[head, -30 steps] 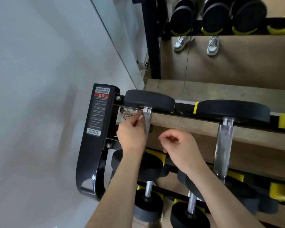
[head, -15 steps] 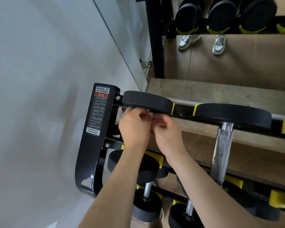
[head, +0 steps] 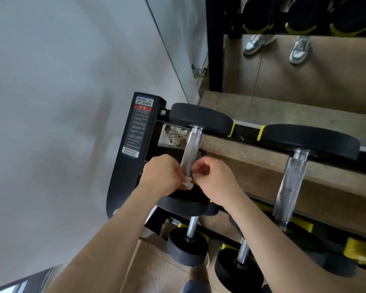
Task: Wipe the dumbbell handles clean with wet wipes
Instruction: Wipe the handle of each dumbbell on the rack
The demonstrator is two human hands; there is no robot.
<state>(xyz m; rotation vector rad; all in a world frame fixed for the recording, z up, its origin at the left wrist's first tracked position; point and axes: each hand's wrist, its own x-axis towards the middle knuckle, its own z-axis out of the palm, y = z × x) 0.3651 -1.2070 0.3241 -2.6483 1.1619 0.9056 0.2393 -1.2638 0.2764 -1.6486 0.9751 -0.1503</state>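
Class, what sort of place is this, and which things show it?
Most likely a gym weights area: a tiered black rack, rows of black dumbbells, and a wall mirror behind. The left hand and right hand pinch a wet wipe at one handle.

A mirror [head: 325,79] (sneakers [head: 256,44] reflected) adjoins grey wall [head: 61,102].

We have one view, worn on the head, and it looks forward and steeply down along both forearms onto the left end of the dumbbell rack [head: 133,157]. It sits close: the left hand [head: 163,176] and right hand [head: 216,180] meet mid-frame at a handle [head: 191,149], pinching a wet wipe [head: 188,184]. The wide lens takes in the wall [head: 51,102] on our left and a mirror [head: 304,81] ahead, where shoes [head: 256,44] show
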